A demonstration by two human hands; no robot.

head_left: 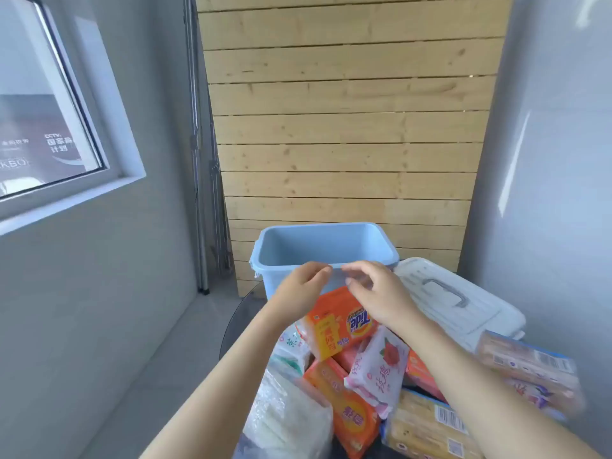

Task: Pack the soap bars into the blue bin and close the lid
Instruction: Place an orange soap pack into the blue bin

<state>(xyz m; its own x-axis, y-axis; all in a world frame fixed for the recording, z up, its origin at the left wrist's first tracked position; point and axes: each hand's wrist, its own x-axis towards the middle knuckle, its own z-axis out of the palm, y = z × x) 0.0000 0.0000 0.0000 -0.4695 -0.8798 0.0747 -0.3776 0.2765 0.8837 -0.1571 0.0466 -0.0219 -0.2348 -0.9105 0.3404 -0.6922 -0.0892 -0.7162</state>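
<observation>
1. Two bare hands are being held side by side above the near rim of the blue bin (326,246), the left hand (299,293) and the right hand (377,293) almost meeting at the fingertips.
2. Neither hand is seen gripping anything: the fingers (318,270) of both are loosely curled and slightly apart, and the right ones are blurred.
3. The orange Tide soap pack (341,323) is lying just below and nearer than both hands, its far end tucked under the right palm; its long axis is running from near-left up to far-right, tilted on the pile.
4. The right hand is judged the nearer one for a pick, and the bin is standing open and seemingly empty directly beyond, so only a short forward lift is being called for.
5. More soap is heaped on the table toward the camera: a second orange bar (347,412), a pink-and-white rose packet (381,369), and clear-wrapped multipacks (427,429).
6. The white lid (460,303) is lying to the right of the bin, touching the pile, clear of the path.
</observation>
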